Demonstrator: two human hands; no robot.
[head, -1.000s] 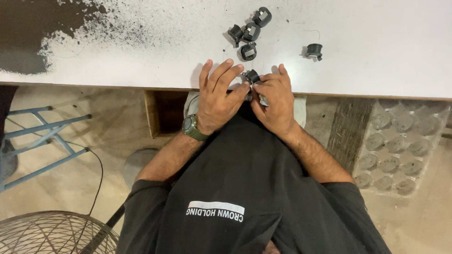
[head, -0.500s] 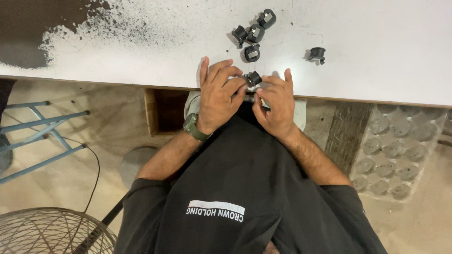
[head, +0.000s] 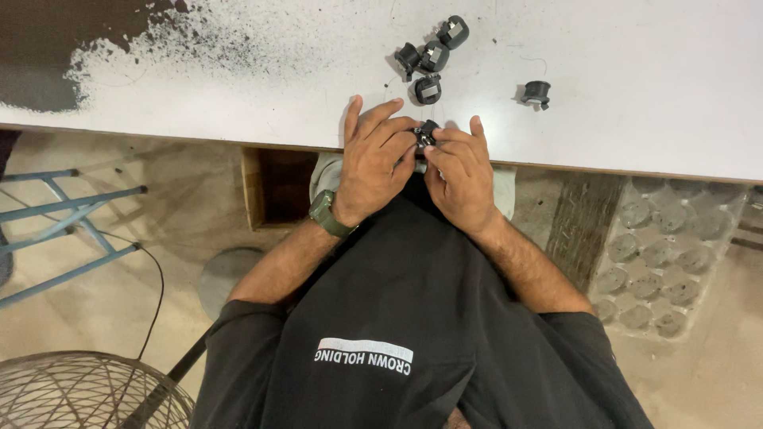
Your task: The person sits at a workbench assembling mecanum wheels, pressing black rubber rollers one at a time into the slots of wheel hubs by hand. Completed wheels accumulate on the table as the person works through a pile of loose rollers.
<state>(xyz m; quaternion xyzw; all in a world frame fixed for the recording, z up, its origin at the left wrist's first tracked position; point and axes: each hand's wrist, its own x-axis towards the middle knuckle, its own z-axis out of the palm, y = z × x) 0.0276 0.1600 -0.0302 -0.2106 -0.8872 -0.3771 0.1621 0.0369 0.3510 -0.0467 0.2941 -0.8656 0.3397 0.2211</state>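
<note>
A white bench (head: 199,95) spans the far side, its paint worn away to a dark patch (head: 71,48) at the far left. Below it lies a pale, dusty concrete floor (head: 191,206). A blue metal frame (head: 63,230) stands at left, a wire fan guard (head: 79,393) near left, and a grey moulded tray (head: 660,262) at right.

Workshop: worn workbench (head: 238,87), loose black parts (head: 433,57)

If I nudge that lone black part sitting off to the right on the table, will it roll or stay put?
The lone black part looks rounded like a small cap, so on its side it might roll a little. It seems rigid moulded plastic and probably light for its size. The white tabletop looks smooth, so a push would likely slide it.
</note>
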